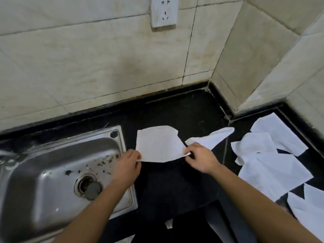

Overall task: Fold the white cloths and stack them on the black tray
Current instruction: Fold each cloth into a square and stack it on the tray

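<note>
Pinching white cloth [157, 144], fingers [135, 155] partly hidden

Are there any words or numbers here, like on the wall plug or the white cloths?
None can be read. The wall socket shows only its slots; the white cloth pinched by the left hand and right hand is plain; the sink bears no mark I can make out.
</note>
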